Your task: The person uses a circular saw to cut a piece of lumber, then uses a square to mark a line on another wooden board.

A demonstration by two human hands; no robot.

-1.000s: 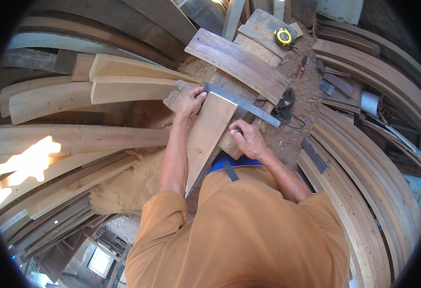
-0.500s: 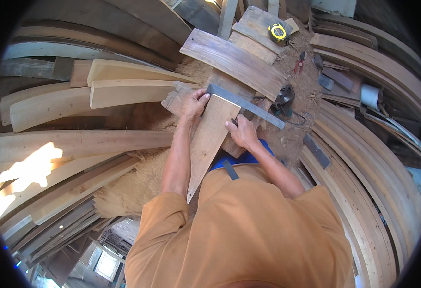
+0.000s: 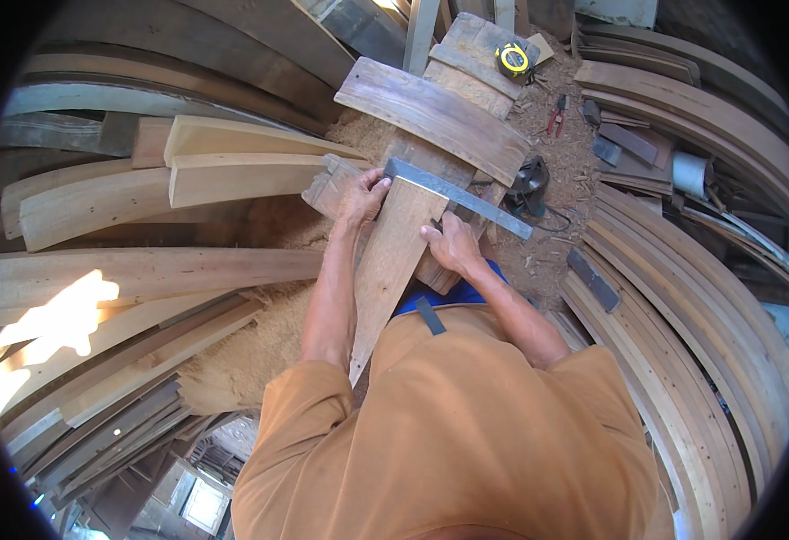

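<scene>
A light wooden board (image 3: 396, 243) lies lengthwise in front of me, its narrow near end by my left forearm. Across its far end rests a grey flat bar (image 3: 475, 203), slanting down to the right beyond the board's edge. My left hand (image 3: 363, 198) is closed at the board's far left corner, thumb and fingers pinching the bar's left end there. Close to the board's right edge, below the bar, my right hand (image 3: 454, 243) is closed with a small dark marking tool (image 3: 437, 224) in its fingers. The tool's tip is too small to make out.
A wider plank (image 3: 435, 117) lies crosswise beyond the bar, over other rough boards. A yellow-black tape measure (image 3: 513, 59) sits at the far end. Red-handled pliers (image 3: 556, 115) and a dark power tool (image 3: 527, 184) lie among shavings. Stacked boards (image 3: 142, 270) line both sides.
The view has shifted very slightly. Both hands, the bar and the board keep nearly the same places against one another.
</scene>
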